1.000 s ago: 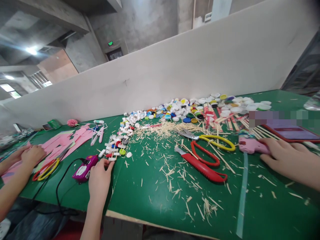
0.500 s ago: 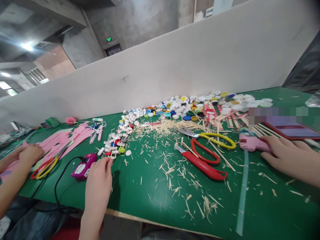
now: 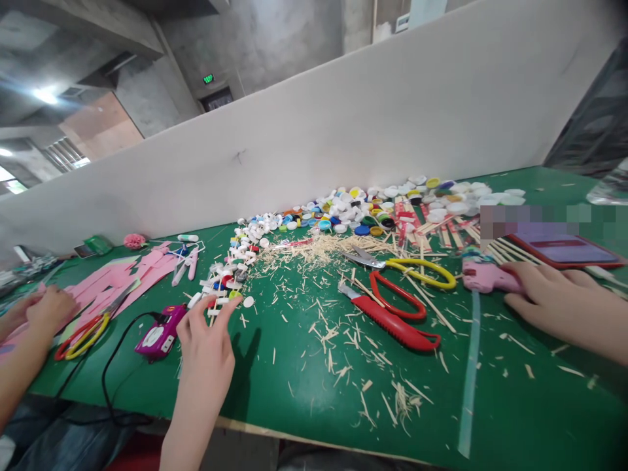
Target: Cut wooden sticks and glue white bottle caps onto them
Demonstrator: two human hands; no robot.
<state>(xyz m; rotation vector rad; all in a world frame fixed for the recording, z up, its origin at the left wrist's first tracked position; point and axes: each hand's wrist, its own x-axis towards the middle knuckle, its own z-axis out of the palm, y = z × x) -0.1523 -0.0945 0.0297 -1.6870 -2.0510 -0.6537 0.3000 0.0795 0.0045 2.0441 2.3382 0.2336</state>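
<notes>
My left hand (image 3: 209, 340) is over the near end of a row of small white and coloured cap pieces on sticks (image 3: 218, 282). Its thumb and fingers are spread apart, with a few of those pieces just beyond them; I see nothing held. On the right, my right hand (image 3: 554, 304) is wrapped round the handle of a pink hot glue gun (image 3: 483, 276) lying on the table. A long translucent glue stick (image 3: 470, 379) sticks out of the gun toward the near edge.
Red-and-yellow scissors (image 3: 417, 275) and a red utility knife (image 3: 392, 322) lie mid-table among wood shavings. Behind are bottle caps (image 3: 353, 203) and wooden sticks. A phone (image 3: 564, 248) is far right. On the left are a purple box with a cord (image 3: 159, 333), pink paper, scissors and another person's hands (image 3: 52, 311).
My left hand has moved slightly right, and its fingers, previously together, have spread apart. My right hand stays on the glue gun. The view has shifted slightly.
</notes>
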